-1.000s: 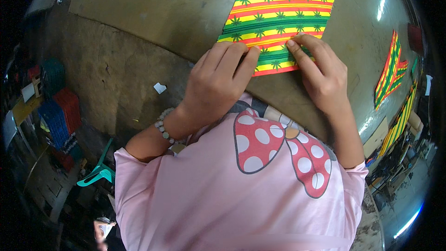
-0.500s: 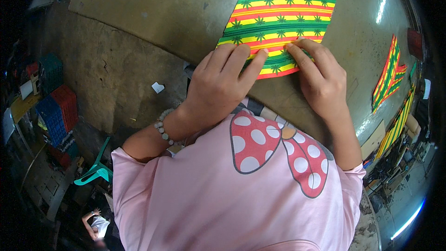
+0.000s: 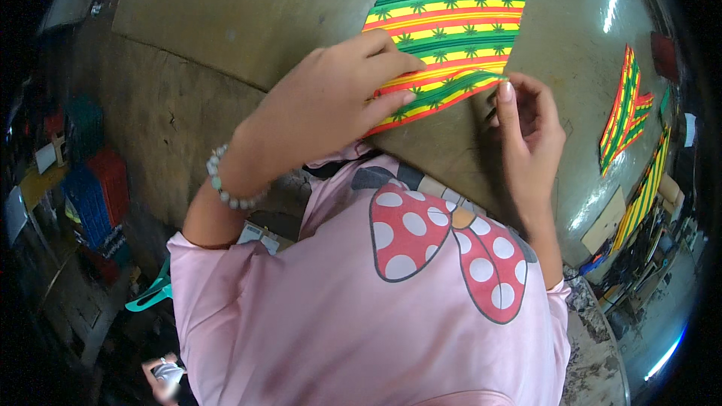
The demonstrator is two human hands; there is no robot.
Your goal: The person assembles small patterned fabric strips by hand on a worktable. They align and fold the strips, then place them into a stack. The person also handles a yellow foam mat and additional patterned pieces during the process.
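A striped fabric piece [image 3: 451, 30] in red, yellow and green with dark leaf shapes lies on the table before me. It seems made of overlapping layers at its left edge. On its near left part rests my left hand [image 3: 338, 94], thumb and forefinger apart, pressing the cloth. My right hand [image 3: 526, 116] pinches the near right corner between thumb and fingers, lifting it a little so the near edge slants upward. The other right fingers curl under, partly in shadow.
Smaller striped offcuts [image 3: 624, 109] lie on the table's right side, with a long striped strip [image 3: 643, 195] nearer its edge. Crates [image 3: 94, 192] stand to the left beyond the brown board [image 3: 188, 113]. A teal plastic chair [image 3: 154, 289] and another person [image 3: 164, 376] are at lower left.
My right hand has moved from lying on the cloth to pinching and raising its near right corner. My left hand has slid left and turned. The cloth has shifted slightly left.
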